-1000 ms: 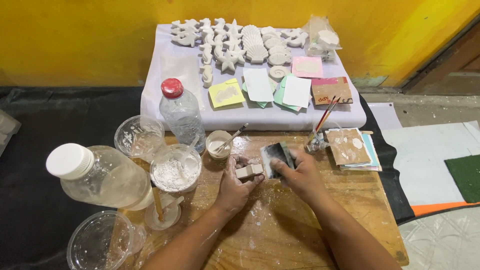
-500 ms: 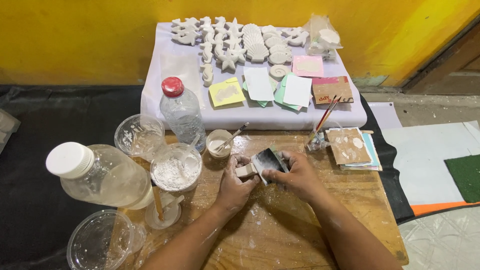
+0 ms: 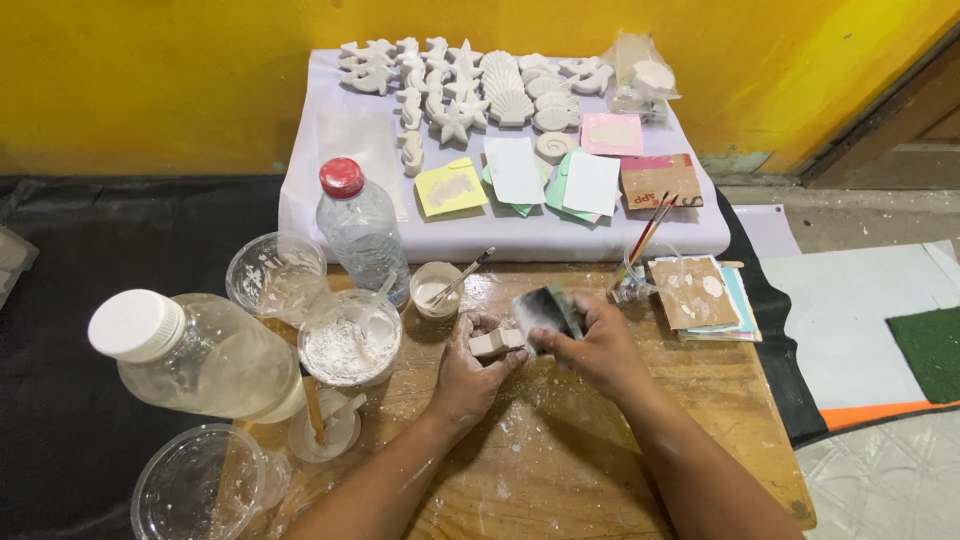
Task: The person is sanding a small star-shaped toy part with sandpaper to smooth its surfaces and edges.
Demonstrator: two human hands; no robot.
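The left hand [image 3: 468, 372] grips a small white block [image 3: 497, 343] that looks light and crumbly, best held by its sides, while the right hand [image 3: 590, 350] pinches a bendy dark sheet [image 3: 545, 312].

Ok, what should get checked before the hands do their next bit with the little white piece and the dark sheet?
1. Left hand grips the small white piece: ok, fingers wrap round it.
2. Right hand holds the dark sheet: ok, pinched by fingers and thumb.
3. Sheet meets the piece: ok, its edge seems to touch the piece.
4. Small cup with a stick in it stays out of the way: ok, it stands just behind the hands, apart from them.
5. Bowl of white powder upright: ok, left of the left hand.
6. Piece smooth enough: cannot tell, too small to see.
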